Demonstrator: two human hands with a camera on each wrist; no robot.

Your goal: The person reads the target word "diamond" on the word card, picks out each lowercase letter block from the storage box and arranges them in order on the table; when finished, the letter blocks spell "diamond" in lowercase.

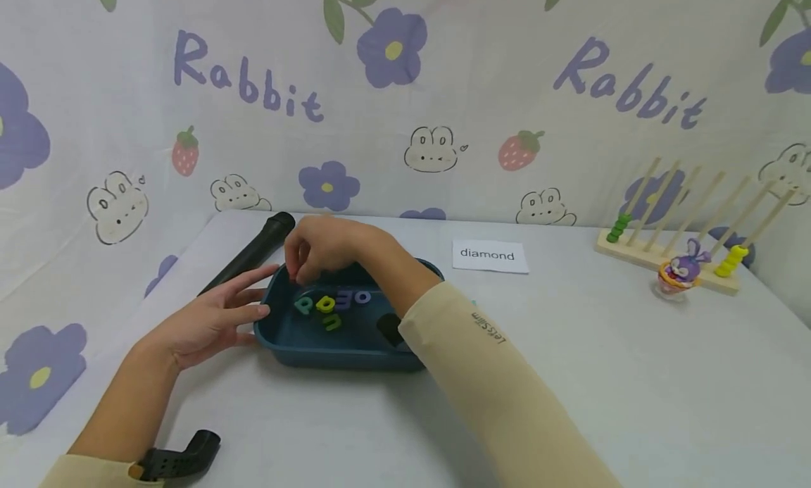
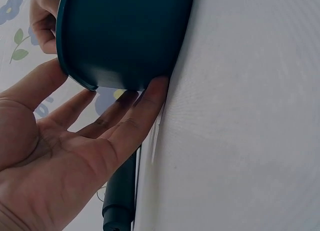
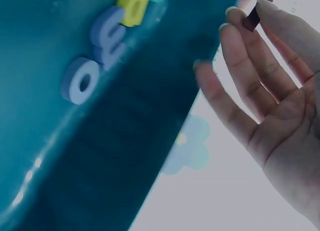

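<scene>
A dark teal tray (image 1: 342, 359) with raised sides stands on the white table. My left hand (image 1: 212, 317) rests its fingertips against the tray's left end, thumb near the rim, fingers mostly straight. Over the far left part of the tray, my right hand (image 1: 326, 243) pinches a small dark red piece (image 3: 253, 17) between thumb and fingertips; its shape is mostly hidden. Below it on the tray floor lie a teal letter (image 1: 303, 305), a yellow letter (image 1: 325, 304), a purple letter (image 1: 343, 301), a lilac letter o (image 1: 362, 297) and a green letter (image 1: 331, 322). My right forearm covers the tray's right part.
A white card (image 1: 490, 256) printed "diamond" lies behind the tray. At the right stand a wooden peg rack (image 1: 665, 258) with green and yellow beads and a purple rabbit figure (image 1: 683, 270). A black tube (image 1: 253, 252) lies behind my left hand.
</scene>
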